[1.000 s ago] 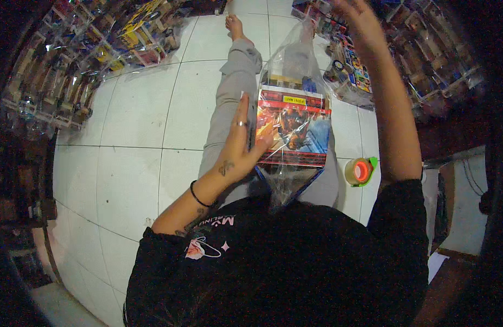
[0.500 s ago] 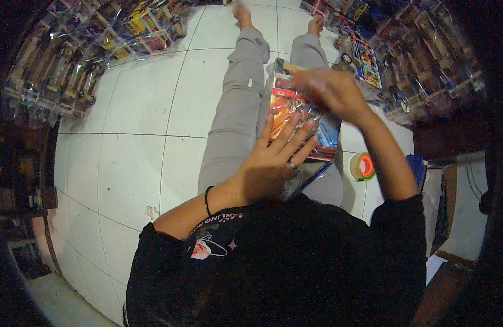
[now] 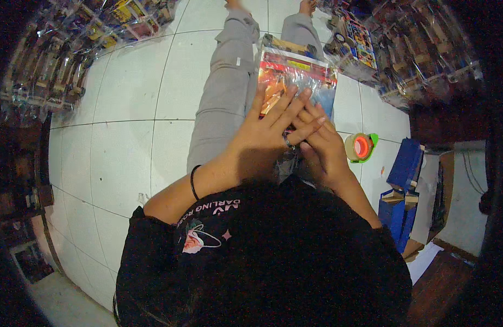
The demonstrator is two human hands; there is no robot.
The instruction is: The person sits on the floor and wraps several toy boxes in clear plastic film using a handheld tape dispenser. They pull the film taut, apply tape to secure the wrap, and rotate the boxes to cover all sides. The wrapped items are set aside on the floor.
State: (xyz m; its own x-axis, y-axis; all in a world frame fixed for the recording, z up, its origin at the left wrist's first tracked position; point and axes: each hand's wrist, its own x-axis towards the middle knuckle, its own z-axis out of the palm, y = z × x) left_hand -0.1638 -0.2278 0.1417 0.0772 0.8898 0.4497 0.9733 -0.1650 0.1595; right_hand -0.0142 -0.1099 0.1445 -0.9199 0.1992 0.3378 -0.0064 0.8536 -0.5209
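Note:
A flat, colourful printed package (image 3: pixel 296 67) in shiny clear plastic rests on my lap, with red and orange on its left and blue on its right. My left hand (image 3: pixel 270 128) lies flat on its near half, fingers spread, a ring on one finger. My right hand (image 3: pixel 325 147) is beside it with fingers stretched out, pressing on the package's near right part. The fingers of both hands meet and partly overlap. Under them, the package's near edge is mostly hidden. Neither hand grips anything.
A roll of tape in a green dispenser (image 3: pixel 360 147) lies on the white tiled floor right of my leg. Blue boxes (image 3: pixel 405 163) stand farther right. Plastic-wrapped stacks (image 3: pixel 425 54) line the far right, and similar wrapped stacks (image 3: pixel 55 60) the far left.
My right hand has come down from the package's far part to its near right, beside my left hand. The package's printed front shows more now. More of the blue boxes is in view.

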